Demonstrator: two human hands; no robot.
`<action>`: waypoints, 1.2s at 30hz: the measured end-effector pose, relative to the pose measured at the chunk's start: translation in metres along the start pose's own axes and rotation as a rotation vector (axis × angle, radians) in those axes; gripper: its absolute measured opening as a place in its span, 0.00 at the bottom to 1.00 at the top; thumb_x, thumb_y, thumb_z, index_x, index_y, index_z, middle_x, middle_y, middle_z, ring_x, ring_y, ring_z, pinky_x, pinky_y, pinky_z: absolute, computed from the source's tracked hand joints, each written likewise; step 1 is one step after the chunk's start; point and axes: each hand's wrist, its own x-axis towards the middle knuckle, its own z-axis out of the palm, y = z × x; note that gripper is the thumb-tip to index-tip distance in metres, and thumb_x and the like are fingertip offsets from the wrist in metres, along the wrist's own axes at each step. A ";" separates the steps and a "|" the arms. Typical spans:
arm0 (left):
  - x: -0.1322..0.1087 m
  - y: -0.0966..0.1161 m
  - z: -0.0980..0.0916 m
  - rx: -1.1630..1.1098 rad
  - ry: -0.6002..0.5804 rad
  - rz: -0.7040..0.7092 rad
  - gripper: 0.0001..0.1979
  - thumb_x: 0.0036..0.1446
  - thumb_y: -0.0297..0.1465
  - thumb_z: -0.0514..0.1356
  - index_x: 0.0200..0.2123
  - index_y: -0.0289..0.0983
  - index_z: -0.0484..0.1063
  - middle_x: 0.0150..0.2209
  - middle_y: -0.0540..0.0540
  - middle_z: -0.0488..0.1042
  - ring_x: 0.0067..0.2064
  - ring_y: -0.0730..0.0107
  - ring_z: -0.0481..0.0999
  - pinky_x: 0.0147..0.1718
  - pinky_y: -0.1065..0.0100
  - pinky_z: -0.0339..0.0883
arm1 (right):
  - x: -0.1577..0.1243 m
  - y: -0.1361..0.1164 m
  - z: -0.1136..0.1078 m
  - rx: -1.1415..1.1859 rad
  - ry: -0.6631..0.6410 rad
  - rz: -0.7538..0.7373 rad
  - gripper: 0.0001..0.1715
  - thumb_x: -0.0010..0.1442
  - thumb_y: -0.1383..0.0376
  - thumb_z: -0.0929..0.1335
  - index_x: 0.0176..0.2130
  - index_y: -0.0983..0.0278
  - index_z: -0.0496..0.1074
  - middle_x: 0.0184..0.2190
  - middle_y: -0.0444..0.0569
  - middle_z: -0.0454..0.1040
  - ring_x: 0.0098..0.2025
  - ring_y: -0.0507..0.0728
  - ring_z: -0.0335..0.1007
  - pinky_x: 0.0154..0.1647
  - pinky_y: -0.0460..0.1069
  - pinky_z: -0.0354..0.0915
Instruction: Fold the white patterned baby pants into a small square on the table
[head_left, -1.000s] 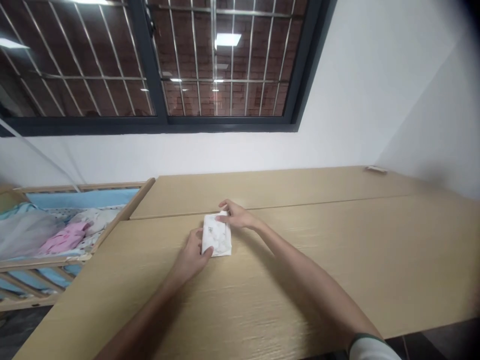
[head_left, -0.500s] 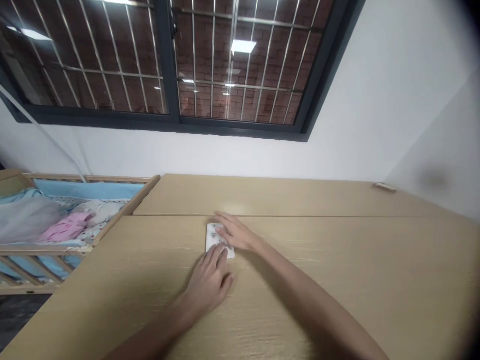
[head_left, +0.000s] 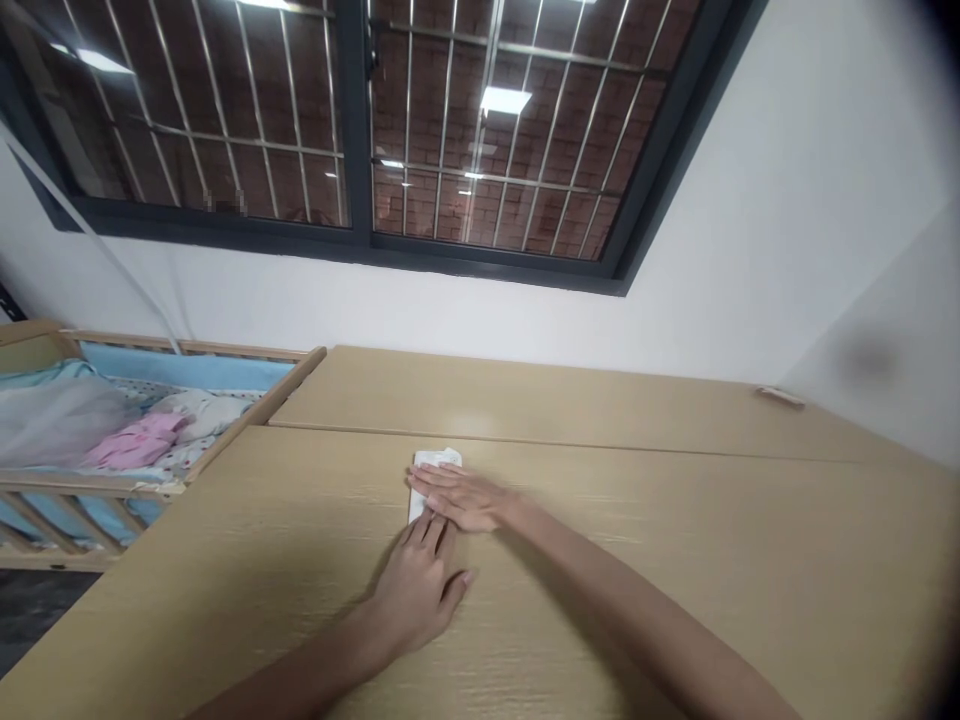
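A small folded white cloth with a faint print [head_left: 435, 461] lies on the light wooden table [head_left: 675, 560], near the seam between its two tops. My right hand [head_left: 459, 497] lies flat across the cloth, fingers stretched out to the left, covering most of it. My left hand [head_left: 421, 585] rests flat on the table just in front, its fingertips touching the cloth's near edge. Both hands are open and grip nothing.
A wooden baby cot [head_left: 142, 420] with blue lining and pink and white clothes [head_left: 135, 438] stands against the table's left side. A small flat object [head_left: 780, 396] lies at the far right by the wall. A barred window [head_left: 360, 130] is above.
My hands went from holding the cloth's ends to lying flat on it. The right hand slid left across the cloth; the left hand drew back to its near edge.
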 end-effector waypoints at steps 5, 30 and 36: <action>-0.002 -0.005 0.008 0.057 -0.007 0.031 0.33 0.67 0.45 0.52 0.65 0.26 0.59 0.65 0.28 0.62 0.66 0.42 0.61 0.62 0.48 0.61 | 0.015 0.035 -0.014 -0.089 0.030 0.070 0.36 0.74 0.48 0.50 0.73 0.58 0.42 0.74 0.44 0.38 0.75 0.55 0.31 0.74 0.55 0.28; 0.042 -0.060 -0.018 -0.005 -0.201 -0.365 0.14 0.69 0.37 0.48 0.33 0.38 0.66 0.35 0.44 0.77 0.39 0.61 0.77 0.37 0.65 0.61 | 0.010 0.025 0.031 0.285 0.791 0.460 0.17 0.56 0.66 0.72 0.47 0.67 0.74 0.46 0.54 0.72 0.43 0.57 0.70 0.47 0.50 0.66; 0.016 -0.044 -0.042 -0.053 -0.261 -0.342 0.10 0.67 0.34 0.50 0.33 0.39 0.65 0.33 0.46 0.77 0.35 0.64 0.77 0.34 0.67 0.61 | -0.016 -0.017 0.037 0.266 0.720 0.538 0.18 0.50 0.65 0.75 0.41 0.66 0.73 0.38 0.49 0.73 0.37 0.55 0.69 0.38 0.48 0.63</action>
